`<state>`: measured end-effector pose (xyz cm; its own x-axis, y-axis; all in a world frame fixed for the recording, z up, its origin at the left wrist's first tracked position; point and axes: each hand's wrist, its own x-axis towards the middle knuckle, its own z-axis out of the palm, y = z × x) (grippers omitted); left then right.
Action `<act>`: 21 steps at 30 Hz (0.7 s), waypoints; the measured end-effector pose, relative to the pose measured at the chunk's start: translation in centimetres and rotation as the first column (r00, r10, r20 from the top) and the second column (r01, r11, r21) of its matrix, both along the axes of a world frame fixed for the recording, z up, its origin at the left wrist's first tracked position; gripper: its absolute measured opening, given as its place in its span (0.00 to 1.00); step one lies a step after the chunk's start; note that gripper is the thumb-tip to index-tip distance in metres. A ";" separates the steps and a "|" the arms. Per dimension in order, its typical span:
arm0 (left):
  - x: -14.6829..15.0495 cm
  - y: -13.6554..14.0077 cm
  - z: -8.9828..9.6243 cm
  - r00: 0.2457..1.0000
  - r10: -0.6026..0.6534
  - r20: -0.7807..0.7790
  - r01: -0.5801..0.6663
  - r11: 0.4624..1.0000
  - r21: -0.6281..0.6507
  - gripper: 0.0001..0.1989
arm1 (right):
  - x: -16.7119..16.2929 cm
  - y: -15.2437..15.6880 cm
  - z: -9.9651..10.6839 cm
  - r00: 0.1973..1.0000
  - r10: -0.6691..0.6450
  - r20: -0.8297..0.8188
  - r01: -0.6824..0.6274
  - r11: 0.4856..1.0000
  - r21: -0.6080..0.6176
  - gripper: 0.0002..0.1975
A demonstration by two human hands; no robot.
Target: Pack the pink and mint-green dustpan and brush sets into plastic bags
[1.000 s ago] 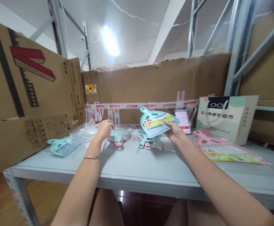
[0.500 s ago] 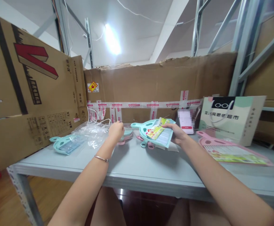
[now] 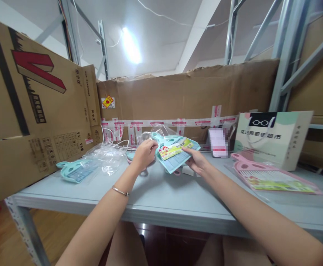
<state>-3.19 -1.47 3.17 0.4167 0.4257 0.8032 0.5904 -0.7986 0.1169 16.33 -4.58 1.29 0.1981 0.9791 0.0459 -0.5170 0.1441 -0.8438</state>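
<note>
My right hand (image 3: 196,160) grips the right edge of a mint dustpan-and-brush set (image 3: 175,160), thumb on top. A yellow-green label card (image 3: 168,150) lies across its bristles. The set is tilted above the table, its handle pointing up and left. At the handle end, my left hand (image 3: 146,153) is closed in a pinch on a clear plastic bag (image 3: 161,130) that shows behind the handle. Below the held set, other dustpan parts are mostly hidden. More mint and pink pieces (image 3: 130,157) lie behind my left hand.
A mint dustpan set (image 3: 77,171) and crumpled clear plastic (image 3: 107,159) lie left on the table (image 3: 150,201). On the right are a bagged pink dustpan set (image 3: 278,177), a paper bag (image 3: 264,142) and a phone (image 3: 218,142). Cardboard boxes (image 3: 164,96) stand behind and at left.
My left hand has moved right to the set's handle end, and clear plastic now shows there. My right hand has brought the set slightly left and turned it.
</note>
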 end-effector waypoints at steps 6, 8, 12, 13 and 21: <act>0.7 -1.2 0.3 0.965 -0.169 -0.202 0.169 0.985 -0.020 0.10 | -1.3 -1.1 0.1 0.976 0.153 0.156 -0.161 0.986 0.041 0.06; 0.7 -1.5 0.4 0.955 -0.198 -0.222 0.196 0.980 -0.030 0.10 | -1.6 -1.3 0.1 0.984 0.128 0.121 -0.133 0.990 0.036 0.06; 0.0 -1.9 0.9 0.958 -0.249 -0.143 0.246 0.968 -0.039 0.08 | -1.9 -1.3 0.2 0.999 0.036 -0.027 -0.034 0.997 0.069 0.06; -0.2 -2.0 1.1 0.964 -0.244 -0.107 0.241 0.970 -0.040 0.09 | -2.0 -1.3 0.3 0.999 0.020 -0.051 -0.016 0.997 0.079 0.06; -0.4 -2.2 1.4 0.814 0.110 0.570 -0.183 0.980 0.072 0.19 | -2.5 -1.5 0.4 0.989 0.007 -0.146 0.017 0.987 0.160 0.10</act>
